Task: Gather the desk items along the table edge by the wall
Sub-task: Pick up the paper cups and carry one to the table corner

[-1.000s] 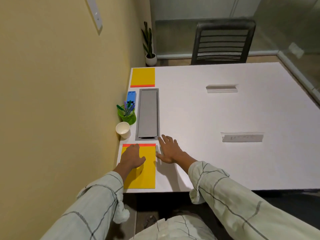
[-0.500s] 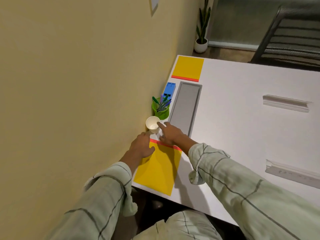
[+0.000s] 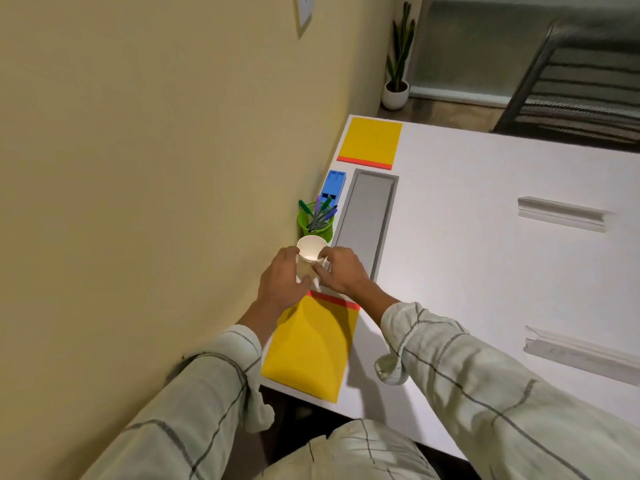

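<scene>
Along the wall edge of the white table (image 3: 467, 271), largest first: grey recessed tray (image 3: 367, 220), running near-to-far, right of the small items. Two yellow pads: far pad (image 3: 370, 142) at the far corner, near pad (image 3: 311, 348) at the near edge, red strip toward the hands. Blue box (image 3: 333, 186) against the wall, far of the green pen pot (image 3: 316, 221). Paper cup (image 3: 309, 259), upright, just near of the pot, at most barely apart.

Left hand (image 3: 282, 282): fingers curled around the cup's wall side. Right hand (image 3: 341, 270): thumb and fingers pinching the cup's right side near the rim. Both grip it.

Handling, judged: cup looks empty, so very light, thin-walled, easily crushed or tipped. Best held low on the body with a gentle squeeze, not at the rim.

Obstacles: pen pot directly beyond, top-heavy with pens; a nudge could topple it. Tray lip limits sliding right. Two white strips (image 3: 562, 213) lie well apart, far right.
</scene>
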Demonstrator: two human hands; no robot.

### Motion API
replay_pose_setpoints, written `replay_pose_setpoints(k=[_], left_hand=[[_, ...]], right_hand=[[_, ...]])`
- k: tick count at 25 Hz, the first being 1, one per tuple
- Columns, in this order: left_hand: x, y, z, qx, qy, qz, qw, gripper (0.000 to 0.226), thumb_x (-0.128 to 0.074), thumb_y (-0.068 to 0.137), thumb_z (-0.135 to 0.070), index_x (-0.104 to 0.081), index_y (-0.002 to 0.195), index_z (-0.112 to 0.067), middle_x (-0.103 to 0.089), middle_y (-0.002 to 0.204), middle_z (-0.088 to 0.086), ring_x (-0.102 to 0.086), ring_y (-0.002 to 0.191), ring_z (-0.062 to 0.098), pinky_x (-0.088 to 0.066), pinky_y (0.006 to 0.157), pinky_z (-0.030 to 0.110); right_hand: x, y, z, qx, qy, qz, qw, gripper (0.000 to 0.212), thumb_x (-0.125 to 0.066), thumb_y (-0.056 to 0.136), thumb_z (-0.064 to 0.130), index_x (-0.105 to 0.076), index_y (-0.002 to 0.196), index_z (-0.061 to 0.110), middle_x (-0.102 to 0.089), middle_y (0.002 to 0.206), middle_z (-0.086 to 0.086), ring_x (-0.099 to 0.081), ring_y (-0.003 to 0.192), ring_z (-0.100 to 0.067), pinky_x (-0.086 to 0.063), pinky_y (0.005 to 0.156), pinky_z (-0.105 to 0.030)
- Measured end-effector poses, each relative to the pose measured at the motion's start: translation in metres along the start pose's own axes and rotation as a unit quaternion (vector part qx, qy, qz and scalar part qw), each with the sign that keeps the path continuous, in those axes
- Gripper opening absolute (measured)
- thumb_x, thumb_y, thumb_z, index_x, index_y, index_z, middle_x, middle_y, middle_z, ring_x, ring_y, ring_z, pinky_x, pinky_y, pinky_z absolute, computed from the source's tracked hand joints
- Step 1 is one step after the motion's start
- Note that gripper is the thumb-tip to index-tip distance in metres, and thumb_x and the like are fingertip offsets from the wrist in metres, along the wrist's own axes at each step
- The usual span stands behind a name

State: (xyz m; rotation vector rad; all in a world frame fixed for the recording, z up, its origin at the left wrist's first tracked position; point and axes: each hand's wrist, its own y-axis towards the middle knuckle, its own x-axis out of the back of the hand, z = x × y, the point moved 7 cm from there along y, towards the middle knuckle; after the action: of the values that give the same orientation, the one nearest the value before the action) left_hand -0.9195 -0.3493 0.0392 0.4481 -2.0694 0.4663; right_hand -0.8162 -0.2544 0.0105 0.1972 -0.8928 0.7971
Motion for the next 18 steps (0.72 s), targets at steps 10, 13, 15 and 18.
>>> replay_pose_setpoints(k=[10,13,15,18], left_hand=[[0.011,-0.025,-0.111,-0.069,-0.157,-0.026,0.985,0.084,-0.086,0.066,-0.027,-0.043,0.137,-0.011,-0.05,0.137,0.01,-0.048,0.127,0.028,-0.047,0.101,0.045],[0.006,-0.051,-0.16,-0.132,-0.208,-0.02,0.969,0.063,-0.083,0.064,-0.024,-0.054,0.119,-0.021,-0.063,0.116,0.003,-0.061,0.106,0.024,-0.055,0.085,0.041],[-0.001,-0.075,-0.189,-0.163,-0.239,-0.012,0.957,0.055,-0.084,0.063,-0.023,-0.054,0.11,-0.027,-0.066,0.105,-0.003,-0.063,0.094,0.02,-0.057,0.076,0.037],[-0.011,-0.115,-0.231,-0.205,-0.269,-0.001,0.941,0.055,-0.085,0.063,-0.025,-0.054,0.108,-0.03,-0.066,0.1,-0.008,-0.063,0.09,0.017,-0.057,0.074,0.034]], right_hand=[[0.116,-0.099,-0.014,0.019,0.116,-0.208,0.971,0.022,-0.082,0.075,0.039,-0.065,0.076,0.025,-0.074,0.104,-0.001,-0.064,0.087,-0.016,-0.059,0.067,-0.04],[0.148,-0.146,-0.021,0.015,0.107,-0.268,0.957,0.028,-0.081,0.073,0.045,-0.061,0.07,0.026,-0.072,0.106,0.003,-0.065,0.088,-0.013,-0.06,0.062,-0.036],[0.164,-0.182,-0.031,-0.005,0.095,-0.307,0.947,0.034,-0.08,0.069,0.052,-0.064,0.074,0.023,-0.068,0.108,0.007,-0.063,0.09,-0.009,-0.06,0.062,-0.034],[0.189,-0.241,-0.044,-0.035,0.071,-0.359,0.93,0.041,-0.079,0.066,0.059,-0.06,0.091,0.033,-0.062,0.107,0.021,-0.06,0.092,-0.005,-0.058,0.066,-0.032]])
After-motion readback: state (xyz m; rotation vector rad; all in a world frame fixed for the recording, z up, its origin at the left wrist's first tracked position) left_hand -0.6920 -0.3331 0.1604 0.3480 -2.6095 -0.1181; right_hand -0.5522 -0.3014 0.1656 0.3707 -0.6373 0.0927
